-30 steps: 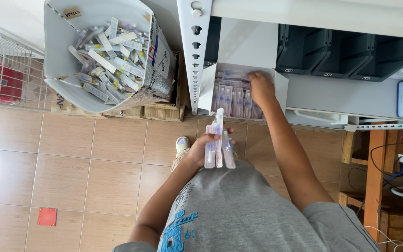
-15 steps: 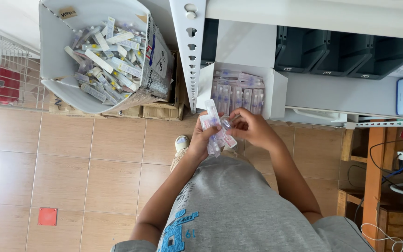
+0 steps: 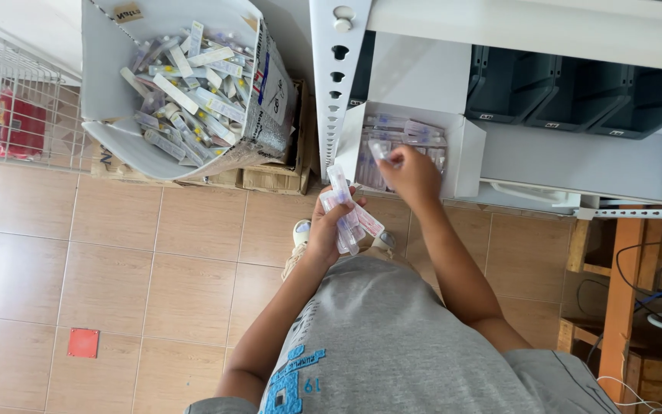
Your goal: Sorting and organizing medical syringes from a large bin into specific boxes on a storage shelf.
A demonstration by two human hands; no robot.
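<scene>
My left hand [image 3: 325,231] grips a bundle of several clear sealed packets [image 3: 344,208] held upright in front of my grey shirt. My right hand [image 3: 411,175] is raised over a small white open box [image 3: 465,153] on the shelf and pinches one packet [image 3: 378,149] at its tip. The box holds more of the same packets [image 3: 404,134], lying flat. A large white carton [image 3: 109,84] at the upper left is heaped with many similar packets.
A white perforated upright [image 3: 336,69] stands beside the small box. Dark grey bins [image 3: 576,96] sit on the shelf to the right. A wire basket [image 3: 9,115] with red items is at far left. A wooden frame and cables [image 3: 630,291] are at right. Tiled floor below.
My right hand was at the left hand's bundle half a second ago; now it has reached up to the white box with a single packet. The left hand stays put.
</scene>
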